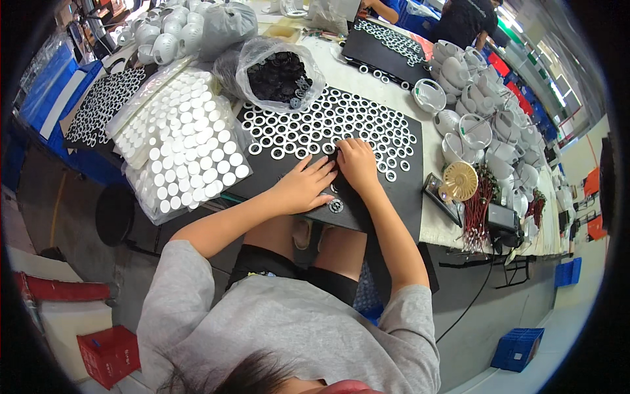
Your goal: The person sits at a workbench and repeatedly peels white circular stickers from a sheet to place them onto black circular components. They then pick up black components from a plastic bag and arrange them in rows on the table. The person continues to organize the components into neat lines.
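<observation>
My left hand (pixel 305 187) lies over the near part of a black board (pixel 400 207), palm down with its fingers stretched toward my right hand. My right hand (pixel 356 164) is closed, its fingers bent down at the near edge of the rows of white rings; what it grips, if anything, is hidden. Many white rings with dark centres (pixel 315 121) cover the board's far half. A small dark slotted disc (pixel 335 205) lies beside my left thumb. Beyond the rings, an open plastic bag (pixel 252 56) holds black discs (pixel 282 75).
Sheets of white round stickers (pixel 190 148) lie left of the board. Another ring-covered board (pixel 105 102) is farther left, one more (pixel 384 49) at the back. White bowl-shaped housings (pixel 472 131), a small beige fan (pixel 459 182) and red wires (pixel 477 210) crowd the right. Other people work at the far side.
</observation>
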Action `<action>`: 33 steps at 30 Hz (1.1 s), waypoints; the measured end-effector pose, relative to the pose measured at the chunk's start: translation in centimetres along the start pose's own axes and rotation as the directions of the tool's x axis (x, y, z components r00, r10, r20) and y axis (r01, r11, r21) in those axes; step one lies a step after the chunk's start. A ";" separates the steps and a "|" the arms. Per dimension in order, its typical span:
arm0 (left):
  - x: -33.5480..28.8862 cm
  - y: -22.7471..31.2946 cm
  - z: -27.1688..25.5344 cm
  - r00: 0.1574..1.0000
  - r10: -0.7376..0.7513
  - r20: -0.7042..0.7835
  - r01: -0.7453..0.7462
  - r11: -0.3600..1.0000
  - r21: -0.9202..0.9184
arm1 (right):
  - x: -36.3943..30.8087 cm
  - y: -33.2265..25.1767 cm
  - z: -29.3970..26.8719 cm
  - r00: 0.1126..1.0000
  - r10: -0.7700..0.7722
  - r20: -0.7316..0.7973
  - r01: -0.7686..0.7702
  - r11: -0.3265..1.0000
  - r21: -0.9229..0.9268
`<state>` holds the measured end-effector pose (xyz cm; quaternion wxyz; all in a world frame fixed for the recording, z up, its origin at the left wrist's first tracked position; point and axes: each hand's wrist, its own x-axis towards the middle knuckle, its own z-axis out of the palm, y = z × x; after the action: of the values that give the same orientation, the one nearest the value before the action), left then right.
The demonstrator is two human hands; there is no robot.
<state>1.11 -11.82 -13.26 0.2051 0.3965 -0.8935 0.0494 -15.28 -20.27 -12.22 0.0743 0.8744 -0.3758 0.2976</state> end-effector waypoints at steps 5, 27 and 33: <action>-0.8 -1.0 -2.1 0.981 -0.139 -0.132 0.132 0.989 -0.066 | 0.1 -0.3 -1.1 0.973 0.039 -0.226 -0.002 0.987 0.161; -6.4 1.1 -3.8 0.925 -0.368 -0.097 0.331 0.904 -0.270 | -2.5 -2.6 -3.1 0.986 -0.114 0.119 0.085 0.971 0.225; -5.9 3.2 -2.7 0.951 -0.298 0.082 0.302 0.952 -0.043 | -2.8 -2.6 -3.1 1.000 -0.008 0.018 0.004 0.977 0.214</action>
<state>3.21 -4.89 -12.91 0.1875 0.5234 -0.8309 -0.0218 -16.40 -15.62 -11.01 -0.0228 0.8814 -0.3396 0.3277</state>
